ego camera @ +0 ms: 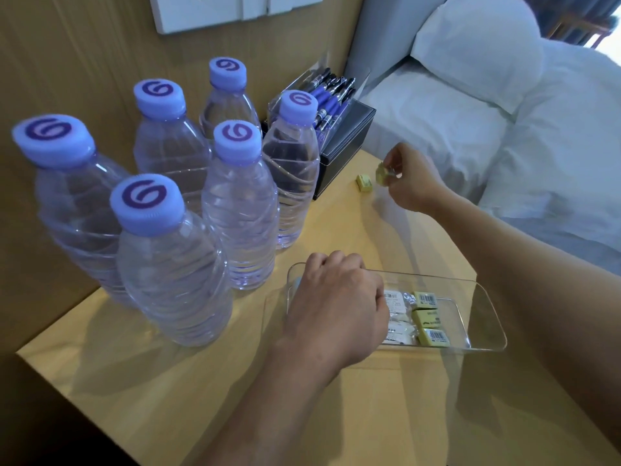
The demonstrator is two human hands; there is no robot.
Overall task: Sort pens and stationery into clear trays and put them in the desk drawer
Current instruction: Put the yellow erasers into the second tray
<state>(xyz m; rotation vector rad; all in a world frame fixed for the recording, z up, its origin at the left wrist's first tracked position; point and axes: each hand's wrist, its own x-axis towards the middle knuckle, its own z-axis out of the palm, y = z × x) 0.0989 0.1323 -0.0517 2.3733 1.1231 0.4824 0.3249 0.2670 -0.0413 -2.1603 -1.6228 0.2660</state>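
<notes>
A clear tray [484, 297] lies on the wooden desk near the front. It holds three yellow-green erasers [430, 317] with barcodes and some white wrapped pieces. My left hand [332, 307] rests over the tray's left end, fingers curled; what it grips is hidden. Farther back, my right hand [408, 178] pinches a small yellow-green eraser [381, 173] just above the desk. Another loose eraser [363, 182] lies on the desk beside it. A second clear tray [295, 84] full of blue pens [331, 102] sits on a black box at the back.
Several water bottles [174, 264] with purple caps crowd the desk's left half. The black box [346, 156] stands against the wall behind them. A bed with white pillows [477, 52] borders the desk's right edge. The wooden desk top [336, 415] ends at a front-left corner.
</notes>
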